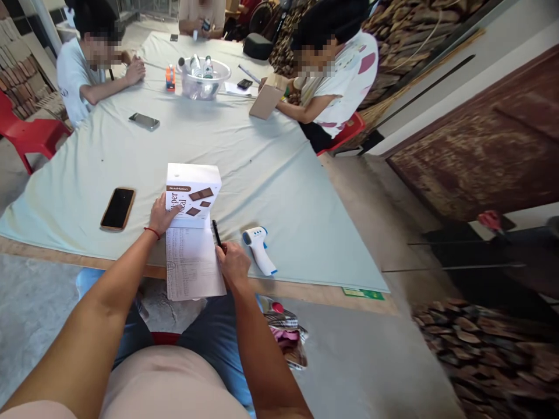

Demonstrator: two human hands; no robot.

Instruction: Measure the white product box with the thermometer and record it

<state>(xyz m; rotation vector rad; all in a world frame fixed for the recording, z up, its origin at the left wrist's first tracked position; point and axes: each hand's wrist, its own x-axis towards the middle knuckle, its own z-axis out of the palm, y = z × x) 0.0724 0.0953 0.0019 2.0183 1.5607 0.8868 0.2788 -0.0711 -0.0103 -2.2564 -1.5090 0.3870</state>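
My left hand (163, 214) grips the left side of a white box (192, 174) with brown print, its thumb across the front. Beneath the box lies a sheet of paper (192, 265) covered in rows of writing; its lower part hangs past the table edge. In my right hand (234, 263) is a black pen (216, 231), pointing up and away from me, beside the paper's right edge. A white and blue infrared thermometer (261, 250) lies just right of that hand. Left of my left hand rests a phone (117, 208) in a brown case.
A cloth-covered table (209, 134) spreads ahead. On it are another phone (144, 121), a clear basin (203, 87) of bottles and a small orange box (170, 77). One person sits left, one at the far end; a person at right holds a brown cardboard box (267, 98).
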